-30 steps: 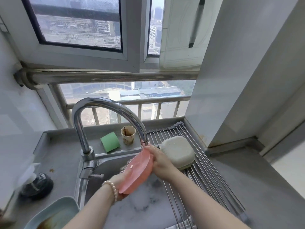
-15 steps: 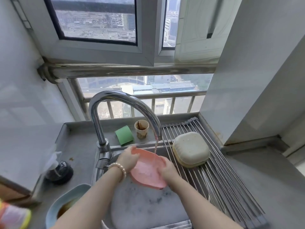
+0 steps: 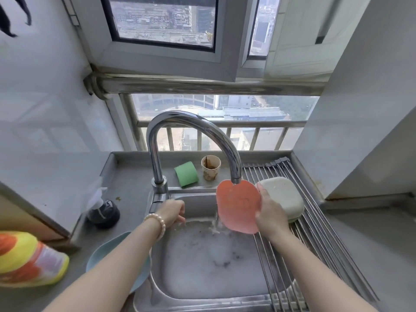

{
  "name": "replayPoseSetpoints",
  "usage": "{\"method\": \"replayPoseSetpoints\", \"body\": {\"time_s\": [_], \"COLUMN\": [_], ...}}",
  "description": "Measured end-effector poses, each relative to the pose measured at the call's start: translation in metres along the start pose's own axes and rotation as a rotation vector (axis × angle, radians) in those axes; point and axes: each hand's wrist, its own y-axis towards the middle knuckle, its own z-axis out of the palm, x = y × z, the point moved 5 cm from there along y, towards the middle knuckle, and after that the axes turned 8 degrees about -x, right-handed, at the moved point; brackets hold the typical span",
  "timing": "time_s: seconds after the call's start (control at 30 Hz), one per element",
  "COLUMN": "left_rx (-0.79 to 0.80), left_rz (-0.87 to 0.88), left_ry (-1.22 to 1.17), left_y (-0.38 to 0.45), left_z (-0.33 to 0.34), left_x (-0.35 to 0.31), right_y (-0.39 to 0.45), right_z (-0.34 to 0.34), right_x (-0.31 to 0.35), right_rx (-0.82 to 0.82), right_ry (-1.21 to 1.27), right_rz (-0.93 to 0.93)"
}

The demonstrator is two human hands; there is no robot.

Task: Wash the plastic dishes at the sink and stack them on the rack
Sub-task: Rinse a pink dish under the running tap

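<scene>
A pink plastic dish (image 3: 237, 207) stands on edge under the tap spout (image 3: 235, 176), with water running down it into the foamy sink (image 3: 202, 262). My right hand (image 3: 269, 216) grips the dish by its right rim. My left hand (image 3: 172, 212) is off the dish, fingers curled, low at the sink's left side next to the tap base. A cream plastic dish (image 3: 283, 197) lies upside down on the metal rod rack (image 3: 315, 233) just behind my right hand. A light blue dish (image 3: 105, 255) sits on the counter left of the sink, partly hidden by my left forearm.
A green sponge (image 3: 186, 173) and a stained paper cup (image 3: 210, 167) stand on the ledge behind the sink. A dark round object (image 3: 103, 213) sits on the left counter. A yellow and orange bottle (image 3: 27, 260) lies at the far left. A wall closes in on the right.
My left hand has let go of the pink dish and dropped to the tap base. My right hand has tipped the dish upright under the stream, closer to the rack.
</scene>
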Motion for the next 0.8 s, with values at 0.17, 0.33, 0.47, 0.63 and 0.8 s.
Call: {"method": "replayPoseSetpoints", "body": {"time_s": [0.17,0.33,0.47,0.63,0.8], "left_rx": [-0.033,-0.006,0.114,0.140,0.053], "left_rz": [0.093,0.145,0.232,0.339,0.381], "left_ry": [-0.050,-0.059,0.202,0.725,1.080], "left_y": [0.010,0.005,0.002,0.004,0.013], "left_z": [0.002,0.002,-0.005,-0.021,-0.038], "left_x": [-0.016,-0.007,0.003,0.021,0.042], "right_y": [-0.011,-0.003,0.025,0.038,0.028], "right_z": [-0.007,-0.048,-0.073,-0.062,-0.021], "right_x": [-0.011,-0.008,-0.032,-0.043,-0.061], "right_rx": [-0.184,-0.501,-0.645,-0.453,-0.181], "right_ry": [-0.038,-0.113,-0.305,-0.596,-0.718], "right_rz": [-0.143,-0.452,-0.443,-0.419,-0.449]}}
